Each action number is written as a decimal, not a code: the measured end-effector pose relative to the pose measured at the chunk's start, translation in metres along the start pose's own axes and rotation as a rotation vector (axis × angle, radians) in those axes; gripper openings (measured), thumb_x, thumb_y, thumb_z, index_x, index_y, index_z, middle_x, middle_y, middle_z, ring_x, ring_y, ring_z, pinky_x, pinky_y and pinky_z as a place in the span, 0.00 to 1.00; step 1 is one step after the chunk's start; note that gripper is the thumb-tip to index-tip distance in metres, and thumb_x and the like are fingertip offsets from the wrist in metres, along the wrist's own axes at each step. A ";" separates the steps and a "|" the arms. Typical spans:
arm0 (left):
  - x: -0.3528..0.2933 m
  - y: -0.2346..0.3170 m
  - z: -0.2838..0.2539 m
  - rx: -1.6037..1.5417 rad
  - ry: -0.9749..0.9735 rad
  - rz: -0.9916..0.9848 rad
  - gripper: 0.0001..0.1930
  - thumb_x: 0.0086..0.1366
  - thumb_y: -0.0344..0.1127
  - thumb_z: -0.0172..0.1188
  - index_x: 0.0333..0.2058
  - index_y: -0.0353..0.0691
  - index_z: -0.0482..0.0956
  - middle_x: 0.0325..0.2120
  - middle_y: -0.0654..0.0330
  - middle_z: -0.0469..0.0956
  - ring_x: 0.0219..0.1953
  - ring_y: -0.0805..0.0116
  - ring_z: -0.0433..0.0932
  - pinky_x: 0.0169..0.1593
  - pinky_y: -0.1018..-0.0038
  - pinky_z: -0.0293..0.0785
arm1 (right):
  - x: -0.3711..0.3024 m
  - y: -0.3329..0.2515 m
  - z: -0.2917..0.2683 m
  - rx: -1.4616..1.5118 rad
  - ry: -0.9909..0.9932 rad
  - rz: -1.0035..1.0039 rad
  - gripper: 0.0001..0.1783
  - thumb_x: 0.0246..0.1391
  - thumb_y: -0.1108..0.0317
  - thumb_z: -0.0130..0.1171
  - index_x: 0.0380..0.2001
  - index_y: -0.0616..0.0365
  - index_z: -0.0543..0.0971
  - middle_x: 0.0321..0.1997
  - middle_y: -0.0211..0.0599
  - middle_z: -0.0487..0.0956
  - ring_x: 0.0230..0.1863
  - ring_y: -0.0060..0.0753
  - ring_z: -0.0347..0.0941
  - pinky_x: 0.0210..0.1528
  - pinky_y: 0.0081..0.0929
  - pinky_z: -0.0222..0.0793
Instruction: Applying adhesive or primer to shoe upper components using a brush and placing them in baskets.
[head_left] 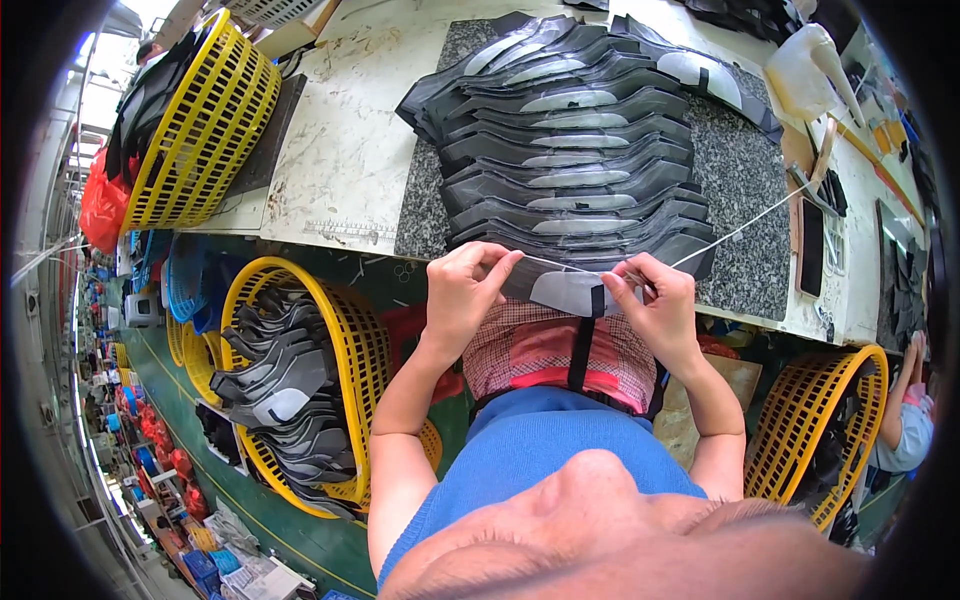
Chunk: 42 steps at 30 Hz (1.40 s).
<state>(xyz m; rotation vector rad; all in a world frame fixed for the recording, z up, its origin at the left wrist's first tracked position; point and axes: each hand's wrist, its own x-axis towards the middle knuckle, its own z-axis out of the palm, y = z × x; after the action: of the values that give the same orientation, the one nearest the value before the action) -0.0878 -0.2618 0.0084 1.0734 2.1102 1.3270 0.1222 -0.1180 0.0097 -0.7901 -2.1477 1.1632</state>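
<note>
This is a factory workshop, likely for shoe parts. A long stained workbench [340, 150] fills the upper frame, bearing a stack of identical black cut pieces [575, 160]. Yellow plastic baskets [300, 390] of the same pieces stand at lower left, upper left and lower right.

Crowded bench edge, open room only to the left of the stack

Both hands, left hand [462, 290] and right hand [655, 305], sit at the near edge of the granite slab [745, 170], hard against the fanned stack of black cut pieces [575, 150] that fills the slab's middle and blocks any straight reach forward. A taut white cord [745, 225] runs from the right hand up to the right, crossing the bare granite there. Bare white bench top [345, 150] lies open left of the stack. Below the edge, a yellow basket of black pieces [300, 380] closes the left side and another yellow basket [810, 430] the right, just beside the forearms.
</note>
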 end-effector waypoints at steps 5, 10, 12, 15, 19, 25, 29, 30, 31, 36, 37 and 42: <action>0.005 -0.010 0.001 0.336 0.111 0.276 0.09 0.60 0.33 0.74 0.28 0.37 0.83 0.23 0.59 0.80 0.23 0.64 0.79 0.27 0.69 0.74 | 0.002 0.002 -0.010 -0.086 0.000 0.054 0.12 0.57 0.65 0.73 0.32 0.62 0.82 0.23 0.37 0.82 0.21 0.24 0.73 0.25 0.26 0.66; 0.003 -0.009 -0.001 0.580 0.234 0.474 0.10 0.60 0.24 0.69 0.40 0.39 0.82 0.34 0.56 0.78 0.37 0.56 0.80 0.40 0.63 0.76 | -0.010 0.007 -0.027 0.033 -0.033 0.173 0.11 0.57 0.67 0.73 0.31 0.63 0.82 0.20 0.27 0.75 0.20 0.13 0.63 0.23 0.19 0.56; -0.003 -0.015 0.007 0.500 0.118 0.639 0.22 0.54 0.16 0.64 0.50 0.36 0.82 0.41 0.54 0.80 0.44 0.54 0.80 0.49 0.61 0.78 | -0.012 0.002 -0.028 0.050 -0.053 0.160 0.11 0.57 0.67 0.73 0.31 0.63 0.82 0.20 0.27 0.76 0.20 0.13 0.63 0.23 0.19 0.57; -0.015 -0.030 0.018 0.524 0.035 0.660 0.23 0.55 0.18 0.64 0.52 0.32 0.82 0.47 0.53 0.81 0.51 0.55 0.81 0.53 0.63 0.78 | -0.012 0.003 -0.025 0.083 -0.063 0.117 0.09 0.57 0.69 0.73 0.32 0.63 0.83 0.22 0.27 0.78 0.21 0.12 0.64 0.23 0.18 0.56; -0.021 -0.043 0.024 0.655 0.060 0.707 0.24 0.59 0.23 0.62 0.56 0.34 0.82 0.54 0.55 0.81 0.58 0.59 0.80 0.56 0.63 0.77 | -0.009 0.003 -0.028 0.170 -0.091 0.058 0.09 0.58 0.70 0.72 0.30 0.61 0.82 0.21 0.23 0.75 0.20 0.10 0.59 0.22 0.18 0.50; -0.024 -0.047 0.030 0.644 0.055 0.672 0.25 0.61 0.23 0.60 0.59 0.37 0.80 0.55 0.56 0.80 0.58 0.60 0.79 0.58 0.63 0.72 | -0.010 0.017 -0.034 0.139 -0.134 0.103 0.09 0.58 0.69 0.72 0.31 0.62 0.82 0.23 0.25 0.77 0.21 0.11 0.61 0.22 0.19 0.52; -0.025 -0.049 0.033 0.649 0.094 0.662 0.26 0.63 0.21 0.59 0.60 0.50 0.81 0.54 0.58 0.78 0.58 0.60 0.78 0.57 0.63 0.71 | -0.007 0.035 -0.040 0.145 0.014 0.238 0.08 0.60 0.70 0.70 0.32 0.62 0.81 0.23 0.22 0.75 0.23 0.08 0.60 0.24 0.16 0.52; -0.025 -0.049 0.034 0.650 0.096 0.654 0.27 0.63 0.20 0.59 0.60 0.52 0.81 0.53 0.58 0.78 0.58 0.60 0.78 0.56 0.63 0.71 | -0.004 0.035 -0.039 0.113 0.042 0.208 0.08 0.59 0.71 0.70 0.32 0.63 0.81 0.24 0.24 0.76 0.24 0.09 0.63 0.24 0.17 0.55; -0.025 -0.047 0.033 0.642 0.089 0.653 0.29 0.61 0.18 0.59 0.59 0.54 0.82 0.54 0.59 0.77 0.57 0.60 0.78 0.56 0.63 0.71 | -0.001 0.034 -0.037 0.080 0.069 0.178 0.09 0.59 0.71 0.71 0.33 0.63 0.81 0.25 0.26 0.77 0.25 0.10 0.66 0.25 0.18 0.58; -0.031 -0.022 0.034 0.699 0.126 0.609 0.30 0.56 0.21 0.61 0.58 0.53 0.82 0.48 0.58 0.73 0.55 0.59 0.74 0.60 0.62 0.61 | 0.002 0.048 -0.028 -0.127 0.133 0.083 0.11 0.57 0.68 0.73 0.33 0.62 0.81 0.30 0.36 0.81 0.27 0.28 0.78 0.28 0.24 0.71; -0.031 -0.013 0.039 0.663 0.105 0.633 0.28 0.56 0.27 0.63 0.58 0.49 0.82 0.46 0.59 0.72 0.55 0.58 0.72 0.60 0.62 0.60 | 0.002 0.049 -0.025 -0.155 0.141 0.057 0.11 0.57 0.67 0.73 0.33 0.62 0.81 0.29 0.36 0.81 0.27 0.29 0.79 0.29 0.25 0.72; -0.019 0.028 0.094 0.607 -0.037 0.757 0.27 0.60 0.39 0.64 0.60 0.42 0.80 0.52 0.62 0.77 0.56 0.65 0.74 0.58 0.65 0.66 | 0.005 0.055 -0.024 -0.192 0.170 0.020 0.14 0.54 0.64 0.75 0.33 0.61 0.81 0.29 0.35 0.80 0.26 0.30 0.77 0.28 0.27 0.71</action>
<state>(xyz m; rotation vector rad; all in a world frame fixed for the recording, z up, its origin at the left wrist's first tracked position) -0.0004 -0.2172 -0.0098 2.2893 2.2182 0.9016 0.1490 -0.0772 -0.0257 -0.9606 -2.1336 0.8738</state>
